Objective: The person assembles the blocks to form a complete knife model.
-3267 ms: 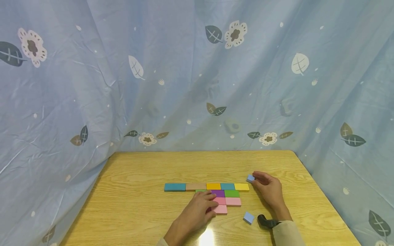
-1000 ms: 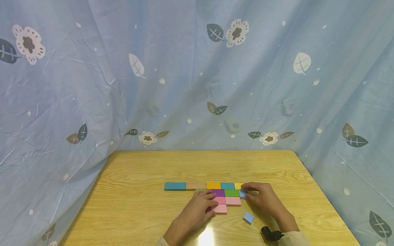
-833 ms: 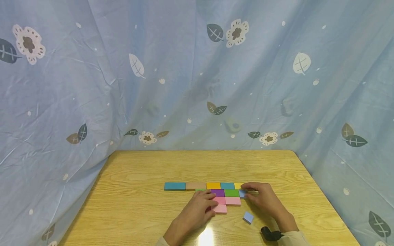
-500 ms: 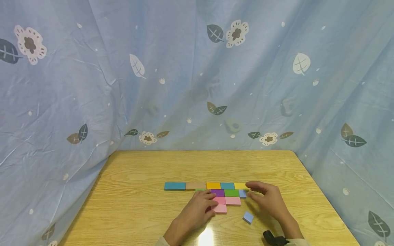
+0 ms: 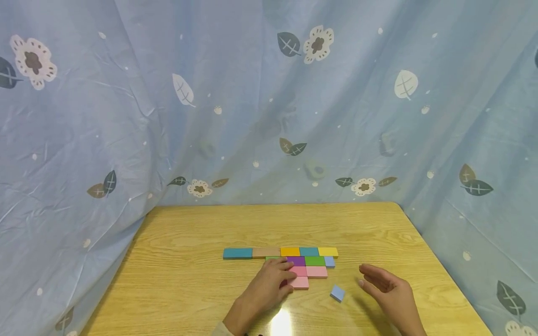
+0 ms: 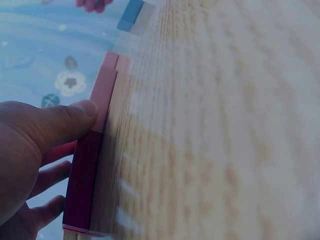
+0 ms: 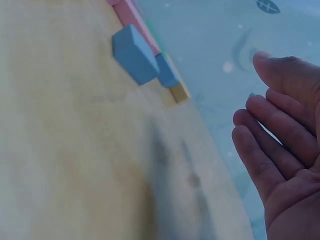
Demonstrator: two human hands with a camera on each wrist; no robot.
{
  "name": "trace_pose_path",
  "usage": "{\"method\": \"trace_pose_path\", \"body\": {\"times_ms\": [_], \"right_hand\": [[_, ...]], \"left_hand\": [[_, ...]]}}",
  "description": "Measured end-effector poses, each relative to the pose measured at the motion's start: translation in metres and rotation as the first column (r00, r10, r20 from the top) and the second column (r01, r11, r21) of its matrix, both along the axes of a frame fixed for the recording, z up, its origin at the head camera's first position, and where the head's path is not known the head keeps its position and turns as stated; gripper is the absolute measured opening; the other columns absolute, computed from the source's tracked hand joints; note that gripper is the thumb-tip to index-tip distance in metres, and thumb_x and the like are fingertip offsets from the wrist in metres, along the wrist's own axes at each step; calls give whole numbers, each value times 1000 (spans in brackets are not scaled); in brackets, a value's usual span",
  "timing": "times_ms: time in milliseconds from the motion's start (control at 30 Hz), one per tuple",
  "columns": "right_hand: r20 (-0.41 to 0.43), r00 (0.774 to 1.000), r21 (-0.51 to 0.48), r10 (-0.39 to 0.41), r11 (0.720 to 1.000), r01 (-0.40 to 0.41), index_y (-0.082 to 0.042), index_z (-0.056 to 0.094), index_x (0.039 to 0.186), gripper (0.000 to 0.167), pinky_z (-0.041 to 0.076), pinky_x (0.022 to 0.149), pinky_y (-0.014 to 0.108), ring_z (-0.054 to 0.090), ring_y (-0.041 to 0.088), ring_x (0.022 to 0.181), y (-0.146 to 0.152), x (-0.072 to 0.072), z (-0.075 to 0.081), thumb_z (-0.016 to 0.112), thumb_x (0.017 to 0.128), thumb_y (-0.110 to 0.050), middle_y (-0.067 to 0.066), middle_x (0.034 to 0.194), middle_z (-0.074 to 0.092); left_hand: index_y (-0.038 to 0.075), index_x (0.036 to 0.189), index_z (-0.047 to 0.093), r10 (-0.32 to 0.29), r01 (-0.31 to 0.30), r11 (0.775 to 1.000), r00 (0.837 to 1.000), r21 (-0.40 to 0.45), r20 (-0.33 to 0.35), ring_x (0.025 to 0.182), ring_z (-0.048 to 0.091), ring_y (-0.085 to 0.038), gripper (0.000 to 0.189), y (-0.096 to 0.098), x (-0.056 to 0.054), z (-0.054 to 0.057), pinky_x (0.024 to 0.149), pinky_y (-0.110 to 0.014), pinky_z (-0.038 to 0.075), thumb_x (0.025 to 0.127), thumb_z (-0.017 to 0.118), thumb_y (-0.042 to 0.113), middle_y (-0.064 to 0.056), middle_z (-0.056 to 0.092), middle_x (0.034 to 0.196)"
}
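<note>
My left hand (image 5: pixel 265 284) rests across the left part of several flat coloured blocks, partly hiding them. In the left wrist view its thumb touches the near side of a pale pink block (image 6: pixel 102 92) beside a dark magenta one (image 6: pixel 84 180). My right hand (image 5: pixel 392 291) hovers over the table at the right, holding nothing, fingers spread from the thumb. Left of it lies a loose light-blue block (image 5: pixel 337 293), set at an angle. Another light-blue block (image 5: pixel 329 262) ends the second row, against a green block (image 5: pixel 315 261), below the yellow block (image 5: pixel 328 252).
The back row also has a long teal block (image 5: pixel 237 253), a wood-coloured block (image 5: pixel 266 252), an orange block (image 5: pixel 290 252) and a short teal one (image 5: pixel 308 252). Pink blocks form the shorter front rows. A blue patterned curtain (image 5: pixel 235 130) surrounds the wooden table (image 5: pixel 180 289).
My right hand brought a light-blue block to the second row's right end, let go, and drew back right and toward me. The left hand has stayed put.
</note>
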State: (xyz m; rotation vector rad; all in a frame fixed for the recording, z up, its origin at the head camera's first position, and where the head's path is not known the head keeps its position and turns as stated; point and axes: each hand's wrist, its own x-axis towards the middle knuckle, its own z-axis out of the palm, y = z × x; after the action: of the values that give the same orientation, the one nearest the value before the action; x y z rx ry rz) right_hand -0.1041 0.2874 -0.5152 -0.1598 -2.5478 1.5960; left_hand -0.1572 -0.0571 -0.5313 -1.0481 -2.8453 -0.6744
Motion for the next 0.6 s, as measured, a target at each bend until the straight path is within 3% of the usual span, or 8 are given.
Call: {"method": "trace_pose_path", "body": {"times_ms": [233, 600], "right_hand": [[107, 993, -62, -53, 996, 60, -2, 73, 139, 54, 66, 87, 19, 78, -1, 104, 1, 18, -8, 91, 92, -22, 17, 134, 78], [108, 994, -140, -32, 989, 47, -1, 75, 134, 51, 67, 88, 20, 80, 6, 104, -22, 25, -21, 92, 88, -14, 18, 131, 79]], "left_hand": [[21, 131, 81, 3, -3, 1000, 1000, -10, 0, 149, 58, -28, 30, 0, -1, -3, 126, -57, 47, 101, 80, 25, -3, 69, 151], [21, 131, 81, 2, -2, 1000, 1000, -10, -4, 149, 59, -28, 30, 1, -2, -2, 127, -57, 47, 101, 80, 24, -3, 69, 151]]}}
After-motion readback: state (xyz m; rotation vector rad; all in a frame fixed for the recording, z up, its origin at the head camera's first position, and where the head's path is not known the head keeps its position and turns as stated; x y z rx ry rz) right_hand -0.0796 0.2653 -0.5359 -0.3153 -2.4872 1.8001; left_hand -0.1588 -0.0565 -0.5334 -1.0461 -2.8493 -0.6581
